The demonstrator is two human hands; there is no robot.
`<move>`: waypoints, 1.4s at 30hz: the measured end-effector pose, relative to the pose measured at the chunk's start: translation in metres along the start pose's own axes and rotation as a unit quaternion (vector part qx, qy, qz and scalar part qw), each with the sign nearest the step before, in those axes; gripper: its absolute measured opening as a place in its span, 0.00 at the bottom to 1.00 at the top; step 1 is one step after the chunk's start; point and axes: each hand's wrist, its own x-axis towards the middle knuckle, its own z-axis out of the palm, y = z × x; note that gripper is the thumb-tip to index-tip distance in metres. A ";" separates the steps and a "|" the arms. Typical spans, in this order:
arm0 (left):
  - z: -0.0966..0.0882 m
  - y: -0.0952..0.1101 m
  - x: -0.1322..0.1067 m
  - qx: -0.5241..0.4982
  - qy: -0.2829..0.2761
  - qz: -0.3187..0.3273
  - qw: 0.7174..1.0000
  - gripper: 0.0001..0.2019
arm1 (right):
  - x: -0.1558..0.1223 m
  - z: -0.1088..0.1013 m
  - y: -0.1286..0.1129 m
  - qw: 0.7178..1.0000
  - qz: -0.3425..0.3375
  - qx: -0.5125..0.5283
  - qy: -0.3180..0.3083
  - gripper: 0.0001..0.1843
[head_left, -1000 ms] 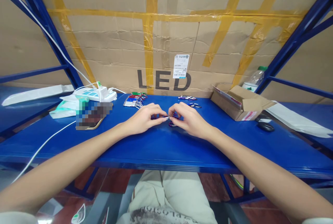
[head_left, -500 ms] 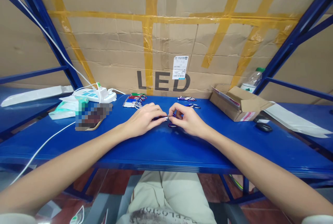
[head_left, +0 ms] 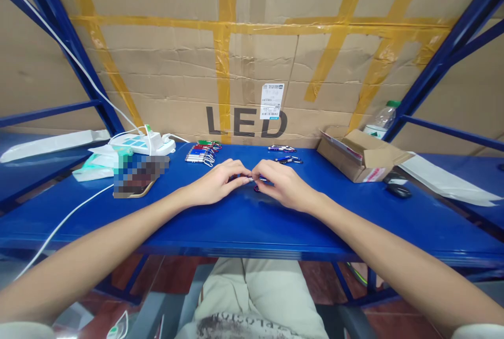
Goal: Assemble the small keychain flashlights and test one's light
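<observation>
Over the middle of the blue table (head_left: 244,229), my left hand (head_left: 218,181) and my right hand (head_left: 283,186) meet fingertip to fingertip. Both pinch a small silvery metal tube (head_left: 252,179), mostly covered by fingers. A dark purple clip loop (head_left: 256,189) shows just below my right fingertips; whether it joins the tube I cannot tell. Behind my left hand lies a row of green, red, blue and silver keychain tubes with carabiner clips (head_left: 201,153). Beyond my right hand are blue keychain tubes (head_left: 289,160) and a purple group (head_left: 281,148).
A phone (head_left: 136,184), a pale green packet (head_left: 94,166) and a white power strip (head_left: 145,143) lie at left. On the right are an open cardboard box (head_left: 356,158), a black mouse (head_left: 398,190) and a plastic bottle (head_left: 382,118). A large cardboard sheet (head_left: 177,76) stands behind.
My right hand has turned and its fingers have closed in over the tube, covering more of it and of the purple loop. My left hand keeps its pinch almost in place.
</observation>
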 end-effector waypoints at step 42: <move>-0.002 0.001 0.000 0.071 0.033 0.037 0.996 0.12 | 0.005 0.003 -0.002 0.974 0.168 0.152 0.010 0.04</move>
